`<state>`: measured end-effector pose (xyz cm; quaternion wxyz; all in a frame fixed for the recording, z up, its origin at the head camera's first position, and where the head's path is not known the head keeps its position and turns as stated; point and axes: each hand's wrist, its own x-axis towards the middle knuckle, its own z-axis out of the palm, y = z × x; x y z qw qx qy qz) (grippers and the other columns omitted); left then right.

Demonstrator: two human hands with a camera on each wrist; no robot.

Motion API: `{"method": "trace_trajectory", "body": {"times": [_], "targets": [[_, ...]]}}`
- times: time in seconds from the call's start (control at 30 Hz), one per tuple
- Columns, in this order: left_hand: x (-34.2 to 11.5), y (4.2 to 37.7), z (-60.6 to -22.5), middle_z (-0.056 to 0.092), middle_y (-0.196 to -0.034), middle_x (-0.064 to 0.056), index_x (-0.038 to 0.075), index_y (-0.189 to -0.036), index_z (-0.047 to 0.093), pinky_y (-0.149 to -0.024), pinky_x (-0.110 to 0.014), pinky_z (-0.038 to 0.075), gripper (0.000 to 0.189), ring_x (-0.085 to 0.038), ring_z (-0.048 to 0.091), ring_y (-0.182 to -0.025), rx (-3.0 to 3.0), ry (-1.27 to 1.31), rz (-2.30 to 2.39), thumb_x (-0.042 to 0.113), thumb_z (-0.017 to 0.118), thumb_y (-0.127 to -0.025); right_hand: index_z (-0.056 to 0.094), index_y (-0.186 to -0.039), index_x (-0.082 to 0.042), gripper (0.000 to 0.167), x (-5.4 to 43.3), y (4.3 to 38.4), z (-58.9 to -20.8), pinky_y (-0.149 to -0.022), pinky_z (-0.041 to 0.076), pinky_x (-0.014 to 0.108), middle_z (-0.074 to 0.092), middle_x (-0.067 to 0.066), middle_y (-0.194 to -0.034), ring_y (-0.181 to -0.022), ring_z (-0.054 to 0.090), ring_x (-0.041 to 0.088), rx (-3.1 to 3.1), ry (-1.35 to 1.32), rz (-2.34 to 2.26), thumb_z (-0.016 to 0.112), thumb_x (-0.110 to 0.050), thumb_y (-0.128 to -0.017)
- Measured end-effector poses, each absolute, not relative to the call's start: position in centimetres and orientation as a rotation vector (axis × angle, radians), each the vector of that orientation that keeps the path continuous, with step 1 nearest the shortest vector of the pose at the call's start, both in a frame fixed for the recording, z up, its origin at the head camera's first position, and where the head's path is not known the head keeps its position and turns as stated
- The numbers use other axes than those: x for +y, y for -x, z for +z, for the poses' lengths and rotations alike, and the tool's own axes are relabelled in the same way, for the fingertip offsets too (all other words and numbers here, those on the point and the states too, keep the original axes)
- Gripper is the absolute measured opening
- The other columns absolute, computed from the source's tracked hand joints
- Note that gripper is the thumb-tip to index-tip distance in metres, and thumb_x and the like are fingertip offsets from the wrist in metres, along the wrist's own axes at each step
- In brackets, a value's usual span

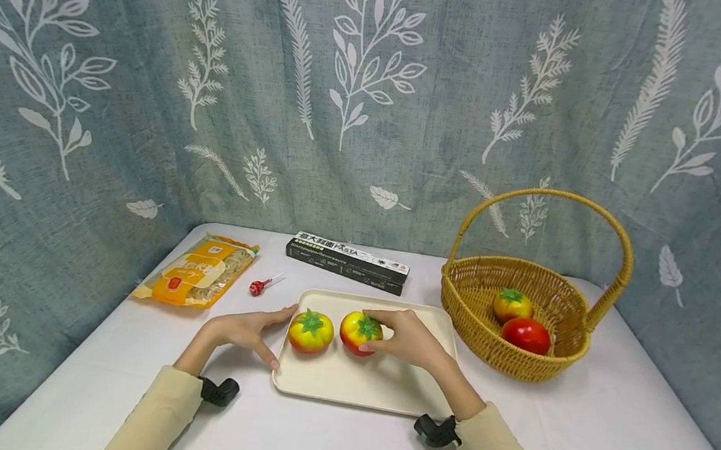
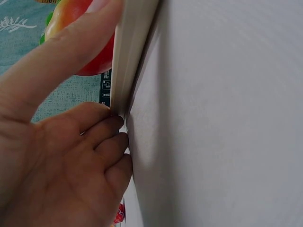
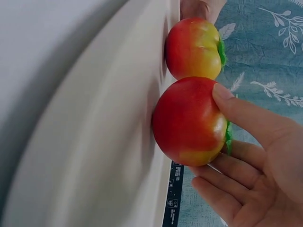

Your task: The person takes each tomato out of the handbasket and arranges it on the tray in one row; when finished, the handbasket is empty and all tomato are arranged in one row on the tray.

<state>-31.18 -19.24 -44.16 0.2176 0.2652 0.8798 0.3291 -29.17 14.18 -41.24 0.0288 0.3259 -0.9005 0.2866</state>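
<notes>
At the near side, the left hand [image 1: 252, 334] is spread wide, thumb and fingertips against the left end of a cream tray [image 1: 383, 394], whose long axis runs side to side. The right hand [image 1: 411, 340] pinches the right fruit [image 1: 354, 338] between thumb and fingers over the tray's middle; whether it's lifted I can't tell. The left fruit [image 1: 311, 332] sits slightly apart, between the hands, nearer the left. Off the tray's right end, on the right hand's side, a wicker basket [image 1: 477, 334] holds a yellowish fruit [image 1: 512, 308] and a red one [image 1: 527, 335]. Beyond the tray are a noodle bag [image 1: 199, 271], a lollipop [image 1: 257, 287], a black box [image 1: 347, 262] and, last, a leafy curtain [image 1: 352, 173].
</notes>
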Motion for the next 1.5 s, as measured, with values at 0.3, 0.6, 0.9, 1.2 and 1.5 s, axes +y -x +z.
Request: {"method": "trace_trajectory", "body": {"times": [0.3,0.6,0.9,1.2,1.5], "targets": [[-19.2,31.2,-44.1,0.017,-0.158,-0.019,0.004,-0.154,0.017,-0.116,-0.050,0.012,0.114,-0.036,0.015,-0.144,2.434,-0.739,0.908,0.029,0.088,-0.068,0.058,-0.132,-0.002,0.065,14.1,29.3,-41.4,-0.100,0.045,0.041,0.062,0.014,-0.126,-0.118,0.057,0.026,-2.806,-1.006,0.895,0.080,-0.030,-0.079],[-19.2,31.2,-44.1,0.017,-0.157,-0.019,0.005,-0.154,0.016,-0.116,-0.050,0.012,0.114,-0.036,0.015,-0.144,2.434,-0.729,0.902,0.029,0.088,-0.068,0.058,-0.131,0.000,0.060,14.0,29.2,-41.5,-0.097,0.048,0.039,0.064,0.014,-0.123,-0.112,0.062,0.027,-2.774,-1.079,0.910,0.081,-0.018,-0.078],[-19.2,31.1,-44.0,0.018,-0.157,-0.019,0.005,-0.154,0.017,-0.116,-0.051,0.012,0.114,-0.036,0.015,-0.144,2.438,-0.725,0.902,0.030,0.088,-0.068,0.057,-0.133,0.000,0.063,14.4,29.2,-41.3,-0.097,0.047,0.042,0.062,0.016,-0.126,-0.114,0.061,0.030,-2.778,-1.054,0.927,0.081,-0.021,-0.079],[-19.2,31.0,-44.0,0.018,-0.157,-0.019,0.005,-0.154,0.016,-0.116,-0.051,0.012,0.115,-0.037,0.016,-0.144,2.441,-0.724,0.894,0.030,0.088,-0.068,0.057,-0.133,-0.002,0.059,15.0,29.1,-40.2,-0.095,0.049,0.044,0.061,0.015,-0.128,-0.113,0.060,0.032,-2.739,-1.060,0.912,0.078,-0.023,-0.082],[-19.1,31.0,-43.9,0.017,-0.157,-0.020,0.004,-0.154,0.017,-0.116,-0.051,0.011,0.114,-0.037,0.015,-0.144,2.428,-0.729,0.916,0.029,0.088,-0.068,0.059,-0.133,-0.006,0.058,16.1,29.1,-39.1,-0.094,0.049,0.046,0.063,0.013,-0.125,-0.113,0.060,0.031,-2.719,-0.992,0.882,0.078,-0.026,-0.081]]}}
